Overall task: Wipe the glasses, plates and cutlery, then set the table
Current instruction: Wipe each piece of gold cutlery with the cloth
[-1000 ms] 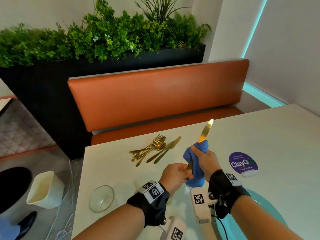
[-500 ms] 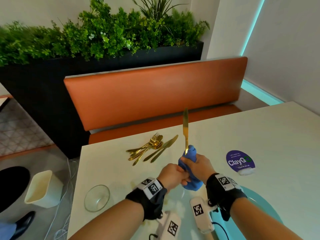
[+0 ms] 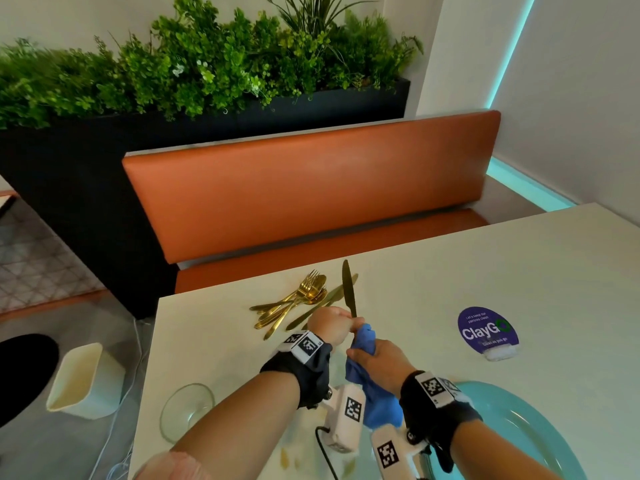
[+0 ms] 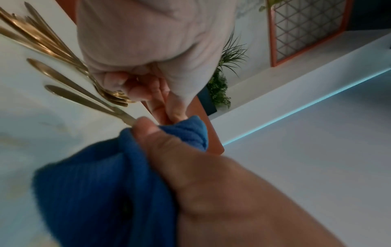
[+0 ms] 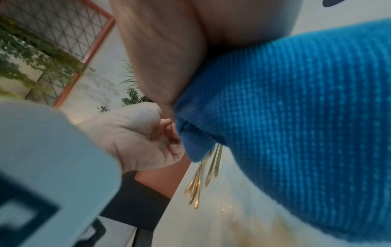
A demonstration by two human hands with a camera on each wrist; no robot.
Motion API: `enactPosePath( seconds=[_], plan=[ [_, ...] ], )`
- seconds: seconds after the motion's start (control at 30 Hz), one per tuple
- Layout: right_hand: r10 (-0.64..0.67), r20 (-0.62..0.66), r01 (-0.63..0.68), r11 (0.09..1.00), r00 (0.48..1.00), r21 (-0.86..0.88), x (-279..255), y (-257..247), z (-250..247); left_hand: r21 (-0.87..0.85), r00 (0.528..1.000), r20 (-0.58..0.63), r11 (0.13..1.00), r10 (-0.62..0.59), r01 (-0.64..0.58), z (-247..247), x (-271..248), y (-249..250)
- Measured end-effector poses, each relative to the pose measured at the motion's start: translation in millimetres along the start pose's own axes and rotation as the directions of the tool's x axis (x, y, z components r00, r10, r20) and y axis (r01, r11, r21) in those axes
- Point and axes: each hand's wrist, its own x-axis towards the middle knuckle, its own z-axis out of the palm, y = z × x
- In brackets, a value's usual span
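The pale counter (image 3: 433, 289) fills the lower right of the head view, with an orange padded bench seat (image 3: 311, 188) running along its far edge and a dark planter of green foliage (image 3: 207, 74) behind that. At the near right corner of the counter lies a light blue plate (image 3: 519, 420), partly covered by the right forearm. On the floor to the left stands a cream bin (image 3: 85, 381). A clear glass (image 3: 185, 408) sits on the counter near its left edge, just beside the left forearm. A round purple sign (image 3: 486, 329) stands upright further right, well apart from the hands.

A blue cloth (image 3: 363, 344) is bunched in the right hand (image 3: 377, 365), whose fingers and thumb are curled round it (the wrist views show the weave close up, blurred); its loose end hangs down toward the counter between the two wrists. The left hand (image 3: 329, 325), just beside and above the right, is closed in a fist round the handle of a gold knife (image 3: 348, 289), which points up and away over the counter. The top of the cloth meets the knife right at the left hand's fingers. Behind the hands, a small heap of gold cutlery (image 3: 294, 303) (forks, spoons and at least one knife) lies on the counter near its far edge.
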Motion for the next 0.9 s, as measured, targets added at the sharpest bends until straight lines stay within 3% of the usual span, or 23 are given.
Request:
enactPosePath(
  seconds=[0.13,0.23,0.3,0.4,0.57,0.67,0.8,0.9],
  plan=[
    [-0.01,0.099,0.027,0.985,0.995,-0.172,-1,5,-4,-0.03,0.995,-0.095,0.999,-0.016,0.013,-13,27,1],
    [-0.006,0.037,0.013,0.982,0.999,-0.19,4,12,-13,0.226,0.997,-0.063,0.974,0.045,-0.029,-29,54,0],
    [0.02,-0.05,-0.028,0.985,0.999,-0.172,15,15,-25,0.459,0.998,-0.02,0.887,0.06,-0.044,-30,70,-5],
    [0.057,-0.128,-0.076,0.986,0.99,-0.15,26,14,-45,0.742,0.997,0.041,0.666,0.063,-0.072,-20,92,-19],
    [0.072,-0.149,-0.103,0.972,0.986,-0.21,37,12,-63,0.885,0.993,0.011,0.46,0.118,-0.065,4,113,-42],
    [0.099,-0.175,-0.13,0.976,0.98,-0.176,46,16,-66,0.897,0.984,-0.03,0.44,0.175,-0.051,10,119,-49],
    [0.116,-0.198,-0.143,0.981,0.973,-0.129,51,18,-67,0.876,0.969,-0.09,0.481,0.23,-0.033,9,122,-54],
    [0.112,-0.189,-0.131,0.987,0.976,-0.092,50,15,-69,0.882,0.953,-0.08,0.467,0.292,-0.069,8,117,-52]
  ],
)
